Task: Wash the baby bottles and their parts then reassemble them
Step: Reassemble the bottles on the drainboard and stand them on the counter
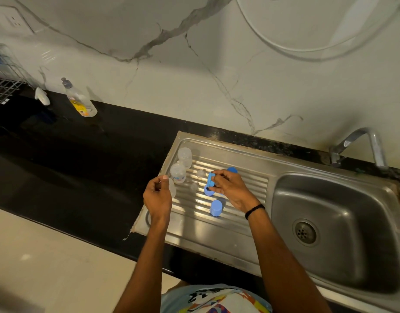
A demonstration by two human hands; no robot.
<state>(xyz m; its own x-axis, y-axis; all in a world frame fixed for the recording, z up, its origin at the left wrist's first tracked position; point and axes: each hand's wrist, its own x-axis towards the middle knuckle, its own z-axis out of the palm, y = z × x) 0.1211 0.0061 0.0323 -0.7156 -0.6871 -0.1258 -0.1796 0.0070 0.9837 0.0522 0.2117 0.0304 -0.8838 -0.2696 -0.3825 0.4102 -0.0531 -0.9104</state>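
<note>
Blue ring (210,178) is pinched by the right hand (231,189); the left hand (157,196) curls around a clear part (172,189). Two bottles (178,173) stand at ten o'clock on the drainboard (194,223), a blue cap (216,208) at six: reassembly seems just starting.

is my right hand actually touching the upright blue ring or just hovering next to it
Touching. The head view shows the right hand with its fingertips curled round the blue ring, pinching it with no gap.
</note>
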